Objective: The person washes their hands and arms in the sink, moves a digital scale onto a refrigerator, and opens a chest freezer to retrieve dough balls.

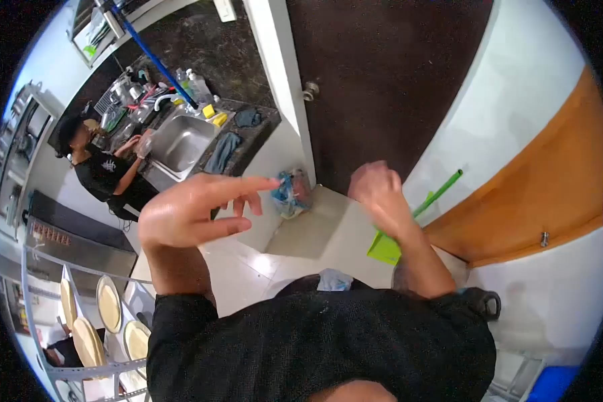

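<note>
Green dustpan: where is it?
Head view, right of centre: the green dustpan is on the floor by the white wall, just below the right hand in frame.

We observe open air between the left hand (197, 211) and the right hand (378, 191), above the tiled floor (335, 248), with passage forward limited by the dark door (388, 74) and, low down, the plastic bag (291, 194) beside the counter (248, 144). On the right we record the green dustpan (385, 249) with its upright handle beyond the forearm, then the white wall (496, 127) and orange panel (543, 201) bounding sideways reach. On the left we find the metal rack (100, 370) low down and, farther forward, a person (104, 167) at the sink (184, 144).
</note>
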A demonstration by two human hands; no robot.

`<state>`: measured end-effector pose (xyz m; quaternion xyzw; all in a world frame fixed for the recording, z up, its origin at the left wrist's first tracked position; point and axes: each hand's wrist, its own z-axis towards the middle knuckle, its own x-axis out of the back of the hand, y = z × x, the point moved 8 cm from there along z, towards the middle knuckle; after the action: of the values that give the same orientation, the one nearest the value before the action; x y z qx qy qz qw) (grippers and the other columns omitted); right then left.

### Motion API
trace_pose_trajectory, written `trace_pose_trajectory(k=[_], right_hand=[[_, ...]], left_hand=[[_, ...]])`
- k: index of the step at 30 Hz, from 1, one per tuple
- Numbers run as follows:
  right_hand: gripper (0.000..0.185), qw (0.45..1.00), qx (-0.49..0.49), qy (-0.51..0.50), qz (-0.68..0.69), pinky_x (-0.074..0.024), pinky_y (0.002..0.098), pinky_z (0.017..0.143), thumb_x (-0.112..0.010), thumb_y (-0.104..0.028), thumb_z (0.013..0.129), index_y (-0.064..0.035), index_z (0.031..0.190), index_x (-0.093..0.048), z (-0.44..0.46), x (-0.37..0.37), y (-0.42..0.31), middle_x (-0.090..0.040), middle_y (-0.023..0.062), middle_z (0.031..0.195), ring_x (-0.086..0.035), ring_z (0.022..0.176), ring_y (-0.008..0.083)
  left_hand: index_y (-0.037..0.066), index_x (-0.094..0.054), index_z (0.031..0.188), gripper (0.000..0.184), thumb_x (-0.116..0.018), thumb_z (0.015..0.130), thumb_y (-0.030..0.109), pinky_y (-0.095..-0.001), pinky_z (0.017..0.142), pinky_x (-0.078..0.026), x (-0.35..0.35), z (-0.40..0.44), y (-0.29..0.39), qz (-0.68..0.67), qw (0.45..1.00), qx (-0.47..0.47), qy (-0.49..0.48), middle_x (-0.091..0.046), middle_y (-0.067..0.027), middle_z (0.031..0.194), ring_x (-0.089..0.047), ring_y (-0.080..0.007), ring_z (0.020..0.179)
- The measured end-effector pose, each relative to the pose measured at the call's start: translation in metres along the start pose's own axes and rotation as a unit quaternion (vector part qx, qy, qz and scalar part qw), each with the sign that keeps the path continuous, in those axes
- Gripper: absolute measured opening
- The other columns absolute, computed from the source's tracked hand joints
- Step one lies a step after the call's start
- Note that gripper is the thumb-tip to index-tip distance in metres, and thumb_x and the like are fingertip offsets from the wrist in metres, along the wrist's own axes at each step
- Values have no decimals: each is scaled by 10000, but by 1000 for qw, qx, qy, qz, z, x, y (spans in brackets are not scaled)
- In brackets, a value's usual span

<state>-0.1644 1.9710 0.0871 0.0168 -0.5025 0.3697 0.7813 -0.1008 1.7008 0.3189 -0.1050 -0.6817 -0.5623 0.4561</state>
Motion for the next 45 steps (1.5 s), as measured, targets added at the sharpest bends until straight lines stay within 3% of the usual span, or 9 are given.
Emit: trace_pose_trajectory(k=[8,11,19,21,26,29,33,35,45], right_hand=[[465,878,-276,-61,386,-569,415,924,-728,-202,925,-31,1347,-632,-49,15,68,-704,213,1224,-704,1076,287],[420,929,-198,-151,272,-546,377,948,-689,-149,947,-24,1344,-630,-6,50,10,-708,171,1219,-677,1120,258],[356,963,-4,107,246,-462,478,1100,-720,-203,921,-97,1261,-706,30,235,-79,-715,112,1239,-652,1220,227],[298,630,472,218,576,-473,509,1069,-612,-200,1005,-139,1287,-689,-38,226,-47,-709,131,1174,-661,1165,253],[396,936,318,-30,-144,-587,500,847,-584,-183,960,-62,1328,-660,116,-6,-139,-739,126,1103,-729,791,258],[431,923,-116,-206,304,-519,429,995,-583,-132,919,-52,1335,-660,129,58,-128,-717,155,1212,-691,1067,303],[461,967,153,82,187,-404,480,1095,-687,-149,864,-128,1325,-665,141,188,-162,-721,130,1214,-642,1146,324],[428,627,454,25,633,-466,557,1011,-554,-312,1024,-48,1352,-631,121,201,-164,-766,80,1052,-711,986,284],[368,988,-40,-78,126,-449,455,1122,-622,6,828,-57,1175,-726,135,87,-97,-689,118,1256,-664,1166,279]], left_hand=[[63,-665,1307,376,-703,954,186,-296,696,-523,32,-50,-72,-257,875,-399,-96,-768,-71,934,-727,-288,769],[71,-612,1362,407,-598,956,101,-411,751,-593,-127,98,-230,275,922,265,-68,-746,-150,1191,-753,-244,924],[16,-748,1089,357,-546,845,-149,-371,936,-574,11,6,-200,-5,977,9,212,-750,-146,1190,-720,-284,1102],[18,-747,1095,347,-553,853,-137,-365,932,-570,10,-8,-214,-46,975,11,218,-750,-145,1192,-719,-277,1104],[19,-742,1120,302,-582,888,-90,-356,914,-563,-12,-40,-201,-33,980,29,195,-753,-141,1184,-722,-257,1085],[18,-738,1135,283,-599,904,-68,-359,908,-564,-13,-67,-209,-5,980,78,184,-757,-138,1170,-726,-255,1066],[22,-735,1160,267,-631,922,-36,-365,902,-567,-20,-95,-223,-42,970,153,185,-762,-134,1149,-730,-259,1042],[30,-735,1174,262,-655,927,-10,-366,891,-569,-16,-94,-216,-14,968,130,215,-764,-130,1136,-732,-260,1029],[71,-733,1227,316,-654,927,16,-363,870,-571,-1,-108,-195,-23,965,101,239,-758,-156,1112,-738,-281,985]])
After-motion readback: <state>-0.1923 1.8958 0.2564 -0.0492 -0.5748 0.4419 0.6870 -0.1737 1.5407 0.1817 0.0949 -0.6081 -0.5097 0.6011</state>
